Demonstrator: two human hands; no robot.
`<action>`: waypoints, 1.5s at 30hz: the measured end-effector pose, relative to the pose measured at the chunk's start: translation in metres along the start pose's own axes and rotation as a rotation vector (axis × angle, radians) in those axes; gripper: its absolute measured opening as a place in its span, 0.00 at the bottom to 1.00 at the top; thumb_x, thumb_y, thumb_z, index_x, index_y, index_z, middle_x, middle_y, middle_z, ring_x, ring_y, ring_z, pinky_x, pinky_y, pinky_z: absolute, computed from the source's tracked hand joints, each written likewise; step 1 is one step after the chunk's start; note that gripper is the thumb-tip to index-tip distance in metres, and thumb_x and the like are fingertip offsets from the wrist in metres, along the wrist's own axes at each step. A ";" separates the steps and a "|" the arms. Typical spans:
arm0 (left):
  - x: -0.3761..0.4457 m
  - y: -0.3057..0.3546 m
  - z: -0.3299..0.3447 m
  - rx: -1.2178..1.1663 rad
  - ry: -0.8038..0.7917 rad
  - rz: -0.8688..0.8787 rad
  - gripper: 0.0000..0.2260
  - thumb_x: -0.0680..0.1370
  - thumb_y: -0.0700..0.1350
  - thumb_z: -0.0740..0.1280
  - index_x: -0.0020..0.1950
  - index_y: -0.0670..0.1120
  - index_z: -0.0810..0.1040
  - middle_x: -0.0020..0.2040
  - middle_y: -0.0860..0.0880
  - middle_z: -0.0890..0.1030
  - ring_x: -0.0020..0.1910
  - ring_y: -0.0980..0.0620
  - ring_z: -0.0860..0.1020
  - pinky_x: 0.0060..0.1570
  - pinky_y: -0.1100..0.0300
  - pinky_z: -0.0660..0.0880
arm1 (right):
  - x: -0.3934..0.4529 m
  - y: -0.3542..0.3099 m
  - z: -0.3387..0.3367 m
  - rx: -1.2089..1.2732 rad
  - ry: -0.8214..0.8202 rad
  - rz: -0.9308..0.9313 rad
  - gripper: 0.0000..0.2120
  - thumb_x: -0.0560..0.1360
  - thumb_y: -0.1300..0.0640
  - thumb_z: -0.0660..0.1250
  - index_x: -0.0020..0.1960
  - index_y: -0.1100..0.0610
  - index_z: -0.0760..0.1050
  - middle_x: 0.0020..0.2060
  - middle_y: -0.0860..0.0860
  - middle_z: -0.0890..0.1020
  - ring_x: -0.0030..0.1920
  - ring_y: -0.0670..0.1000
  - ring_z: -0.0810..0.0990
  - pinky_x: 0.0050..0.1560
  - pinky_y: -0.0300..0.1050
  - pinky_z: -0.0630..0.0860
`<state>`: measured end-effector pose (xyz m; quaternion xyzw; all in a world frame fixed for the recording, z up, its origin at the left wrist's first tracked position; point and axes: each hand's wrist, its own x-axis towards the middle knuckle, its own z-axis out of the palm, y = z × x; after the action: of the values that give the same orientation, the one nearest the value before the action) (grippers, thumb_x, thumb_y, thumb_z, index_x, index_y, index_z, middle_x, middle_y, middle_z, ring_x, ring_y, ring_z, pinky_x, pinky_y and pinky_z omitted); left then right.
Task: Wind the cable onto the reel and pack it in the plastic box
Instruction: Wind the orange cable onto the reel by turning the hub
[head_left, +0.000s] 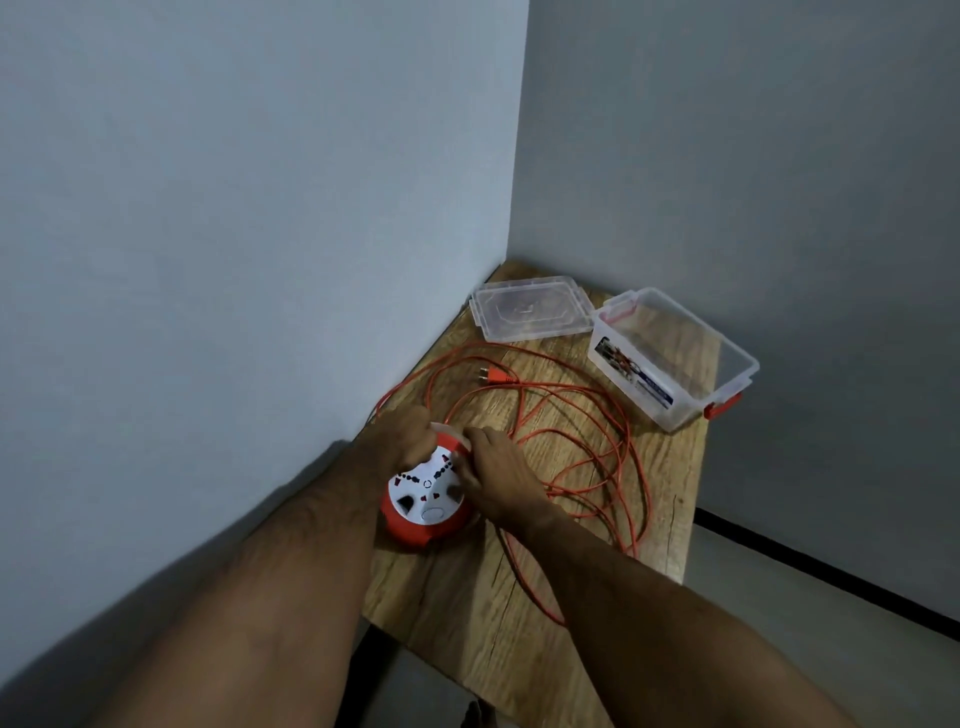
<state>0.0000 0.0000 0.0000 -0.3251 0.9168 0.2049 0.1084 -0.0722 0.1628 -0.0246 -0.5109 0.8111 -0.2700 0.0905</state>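
A round red cable reel (423, 506) with a white socket face sits on the wooden table (498, 623) near its left edge. My left hand (402, 439) grips the reel's far rim, fingers curled over it. My right hand (491, 470) holds the reel's right side, fingers curled at the rim. The orange cable (597, 441) lies in loose loops across the table to the right of the reel. Its plug (493, 375) rests beyond the reel. The clear plastic box (675, 358) with red latches stands open at the back right.
The box's clear lid (530, 306) lies flat in the table's far corner, left of the box. Grey walls close in on the left and behind. The table's right and near edges drop to the floor.
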 end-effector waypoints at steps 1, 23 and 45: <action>0.001 0.004 -0.007 -0.036 0.007 0.006 0.14 0.78 0.41 0.65 0.62 0.39 0.79 0.61 0.39 0.81 0.58 0.40 0.80 0.48 0.56 0.73 | 0.004 0.001 -0.008 0.012 0.017 -0.016 0.19 0.84 0.49 0.59 0.68 0.61 0.71 0.58 0.58 0.78 0.57 0.57 0.75 0.59 0.54 0.71; 0.064 0.195 -0.161 -0.202 0.185 0.494 0.18 0.78 0.63 0.67 0.37 0.52 0.77 0.35 0.54 0.79 0.35 0.56 0.78 0.34 0.63 0.69 | 0.053 0.072 -0.211 -0.119 0.626 0.024 0.14 0.77 0.62 0.67 0.62 0.62 0.75 0.57 0.59 0.79 0.58 0.58 0.77 0.57 0.53 0.75; 0.154 0.177 -0.192 -0.207 -0.115 0.815 0.19 0.75 0.62 0.71 0.40 0.46 0.86 0.35 0.48 0.85 0.35 0.51 0.83 0.37 0.55 0.77 | 0.092 0.015 -0.202 -0.970 0.155 -0.267 0.27 0.75 0.51 0.59 0.74 0.50 0.68 0.68 0.59 0.72 0.64 0.61 0.72 0.57 0.58 0.70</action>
<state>-0.2440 -0.0456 0.1741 0.0670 0.9374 0.3398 0.0365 -0.2114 0.1563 0.1485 -0.5716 0.7751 0.0915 -0.2531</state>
